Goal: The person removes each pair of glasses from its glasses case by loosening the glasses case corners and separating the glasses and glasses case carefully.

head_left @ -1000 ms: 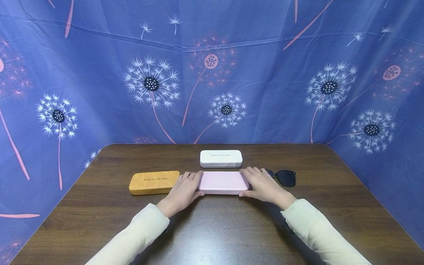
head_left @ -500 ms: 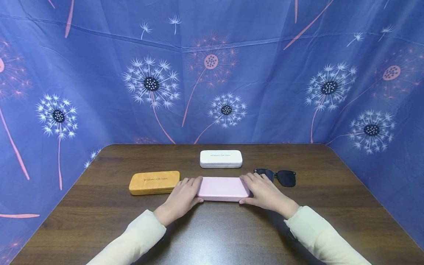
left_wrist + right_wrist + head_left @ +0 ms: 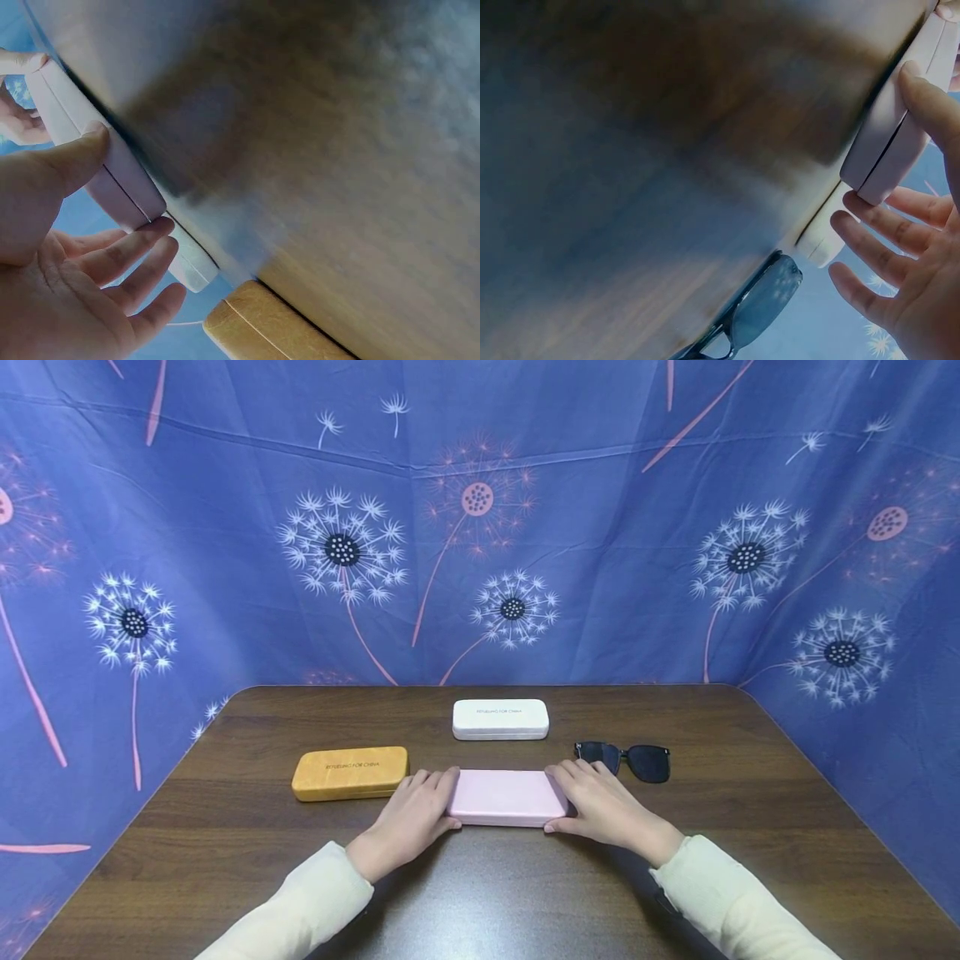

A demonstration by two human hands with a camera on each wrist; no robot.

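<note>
A pink glasses case (image 3: 508,797), lid closed, lies flat on the table between both hands. My left hand (image 3: 408,817) holds its left end, thumb on the front side and fingers around the end and back corner. At the opposite end my right hand (image 3: 609,806) grips it the same way. The left wrist view shows the left thumb (image 3: 86,154) pressed near the case's seam (image 3: 124,189). In the right wrist view, the right thumb (image 3: 922,90) rests on the front side, while some fingers extend past the case end.
Behind the pink case stands a white glasses case (image 3: 500,720). To the left, close by the left fingers, lies a yellow glasses case (image 3: 349,774). Black sunglasses (image 3: 648,763) sit just beyond the right hand. Blue patterned cloth (image 3: 600,527) hangs behind the wooden table (image 3: 480,893).
Both hands have drawn the pink case toward the person, away from the white case. The sunglasses, partly covered earlier, now show both lenses. The other cases have not moved.
</note>
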